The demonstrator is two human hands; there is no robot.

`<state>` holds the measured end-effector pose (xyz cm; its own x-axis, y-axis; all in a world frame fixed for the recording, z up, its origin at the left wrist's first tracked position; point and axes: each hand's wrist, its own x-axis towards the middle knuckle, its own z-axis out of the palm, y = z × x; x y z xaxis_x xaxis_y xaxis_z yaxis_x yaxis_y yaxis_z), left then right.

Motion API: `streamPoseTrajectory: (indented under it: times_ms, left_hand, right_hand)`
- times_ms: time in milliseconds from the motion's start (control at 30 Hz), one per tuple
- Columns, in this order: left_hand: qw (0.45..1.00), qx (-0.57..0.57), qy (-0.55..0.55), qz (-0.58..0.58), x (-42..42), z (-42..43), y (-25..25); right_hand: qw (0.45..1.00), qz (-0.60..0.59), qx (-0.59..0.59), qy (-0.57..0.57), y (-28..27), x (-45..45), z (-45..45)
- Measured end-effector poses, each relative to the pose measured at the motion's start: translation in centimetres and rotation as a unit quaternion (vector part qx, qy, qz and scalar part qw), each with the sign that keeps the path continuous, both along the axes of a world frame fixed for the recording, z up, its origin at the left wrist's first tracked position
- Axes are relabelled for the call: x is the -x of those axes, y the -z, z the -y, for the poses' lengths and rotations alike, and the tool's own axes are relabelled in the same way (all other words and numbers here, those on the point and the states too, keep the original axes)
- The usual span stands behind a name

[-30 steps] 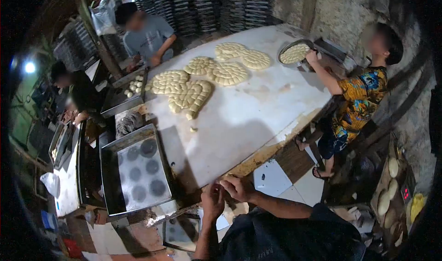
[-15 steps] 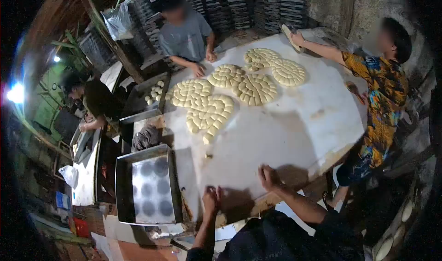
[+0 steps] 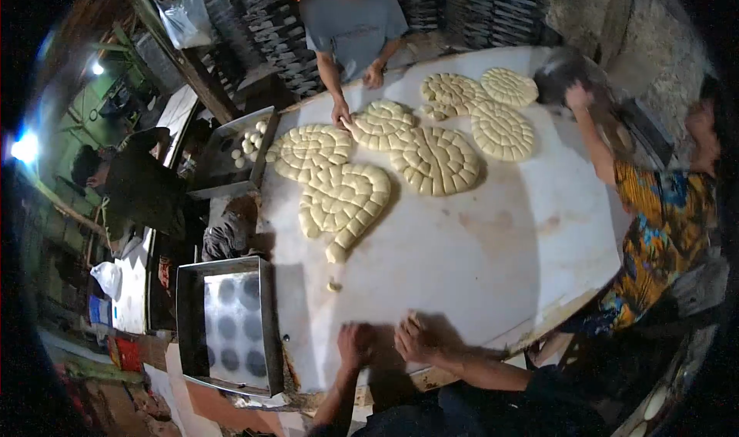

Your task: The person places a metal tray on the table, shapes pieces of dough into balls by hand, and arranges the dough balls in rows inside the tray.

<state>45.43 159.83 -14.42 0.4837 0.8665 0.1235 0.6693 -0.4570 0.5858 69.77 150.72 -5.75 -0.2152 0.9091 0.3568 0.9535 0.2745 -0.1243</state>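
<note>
My left hand (image 3: 356, 346) is curled closed at the near edge of the pale table (image 3: 477, 275). My right hand (image 3: 416, 340) is beside it, fingers bent in, with a small pale bit at the fingertips that I cannot make out. A small scrap of dough (image 3: 333, 287) lies ahead of my left hand. Further up is a heart-shaped coil of cut dough pieces (image 3: 344, 198), its tail pointing towards me. More cut dough coils (image 3: 435, 160) spread behind it, several in all.
Left of me stands a metal tray (image 3: 265, 321) with round dark marks. Another tray (image 3: 208, 177) holds dough balls (image 3: 250, 143). A co-worker across the table touches a coil with one hand (image 3: 340, 113); another at right reaches over a blurred dark object (image 3: 568, 79). A third person bends at left.
My right hand has moved left, nearer my left hand, and its fingers have curled in. At the far right, another dough coil now lies where the co-worker held a round disc. My view has shifted.
</note>
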Motion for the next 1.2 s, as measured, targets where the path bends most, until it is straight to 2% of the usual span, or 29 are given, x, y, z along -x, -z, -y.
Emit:
streamPoseTrajectory:
  times_ms: [33,67,100,167,267,300,367,400,467,533,567,600,667,733,767,800,867,933,1000,1033,1067,1133,1167,1200]
  left_hand:
    - [0.997,-0.069,0.043,-0.006,0.4,2.3,-2.1]
    - [0.996,-0.029,0.084,-0.020,1.2,3.3,-5.3]
    - [0.990,-0.055,0.122,-0.032,4.3,3.2,-3.7]
    - [0.983,-0.122,0.106,-0.087,7.6,0.3,-2.8]
    - [0.985,-0.159,-0.007,-0.072,5.7,-7.4,-2.6]
    - [0.984,-0.165,-0.039,-0.049,2.9,-8.3,-3.4]
    - [0.985,-0.157,-0.064,0.028,-1.7,-7.7,-5.6]
    - [0.975,0.023,-0.101,0.199,-1.6,-6.4,-4.2]
    - [0.997,-0.058,0.045,-0.008,-1.2,-2.5,-6.8]
    - [0.993,-0.093,0.065,-0.032,2.4,0.1,-7.9]
    - [0.991,-0.085,0.075,-0.075,5.2,0.1,-6.8]
    - [0.984,-0.110,0.124,-0.065,8.8,-1.3,-3.8]
    - [0.995,-0.059,0.004,-0.086,11.4,-4.8,-1.7]
    - [0.980,-0.187,-0.063,-0.022,9.3,-8.7,0.6]
    - [0.985,-0.160,-0.056,0.013,7.1,-9.9,-0.4]
    - [0.989,-0.131,-0.052,0.049,4.6,-10.3,-2.0]
    - [0.998,0.007,-0.023,0.053,1.8,-9.3,-5.8]
    - [0.978,0.027,0.061,0.200,2.4,-6.0,-3.8]
    - [0.963,0.180,0.062,0.189,4.2,-1.7,-4.8]
    - [0.982,0.018,0.149,0.113,6.5,-0.2,-4.7]
    - [0.982,0.028,0.141,0.118,8.7,0.8,-5.9]
    - [0.985,0.136,0.106,0.028,12.9,2.4,-9.2]
    - [0.980,0.167,0.090,0.058,15.0,3.0,-9.2]
    - [0.963,0.229,0.104,0.100,17.4,2.9,-10.7]
  right_hand:
    - [0.999,0.021,0.003,-0.029,-0.2,-0.8,0.8]
    - [0.995,-0.042,-0.024,-0.091,0.5,-2.0,1.2]
    - [0.996,-0.052,0.002,-0.075,1.4,-3.4,1.0]
    - [0.995,-0.070,0.053,-0.041,3.3,-6.0,0.7]
    - [0.995,-0.083,-0.058,0.023,3.3,-5.2,-5.0]
    - [0.992,-0.097,-0.083,0.022,2.7,-3.7,-6.7]
    - [0.990,-0.107,-0.061,0.073,0.8,-1.0,-6.4]
    - [0.989,-0.110,-0.052,0.087,-0.1,-0.2,-5.8]
    - [0.994,-0.106,0.004,-0.001,-0.5,-0.4,-2.9]
    - [0.989,-0.130,0.065,-0.032,2.3,-3.2,-0.6]
    - [0.984,-0.140,0.107,-0.018,4.1,-4.7,-0.2]
    - [0.980,-0.146,0.131,0.007,5.0,-6.1,-0.8]
    - [0.989,-0.124,0.040,0.071,5.2,-6.5,-3.7]
    - [0.983,-0.111,-0.062,0.132,4.2,-4.9,-7.8]
    - [0.975,-0.102,-0.122,0.158,3.8,-3.3,-9.4]
    - [0.977,-0.097,-0.113,0.154,3.7,-1.9,-9.7]
    - [0.954,-0.202,-0.056,0.216,3.4,1.3,-9.7]
    - [0.969,-0.179,-0.022,0.168,3.1,3.5,-7.2]
    - [0.985,-0.142,0.041,0.089,2.6,4.7,-4.0]
    - [0.984,-0.139,0.050,0.096,1.2,5.1,-2.9]
    - [0.984,-0.135,0.056,0.105,0.1,4.9,-2.0]
    - [0.950,-0.163,0.139,0.228,0.9,3.2,-0.3]
    - [0.950,-0.155,0.151,0.226,0.5,2.8,0.0]
    - [0.894,-0.212,0.286,0.272,-0.2,2.7,-0.4]
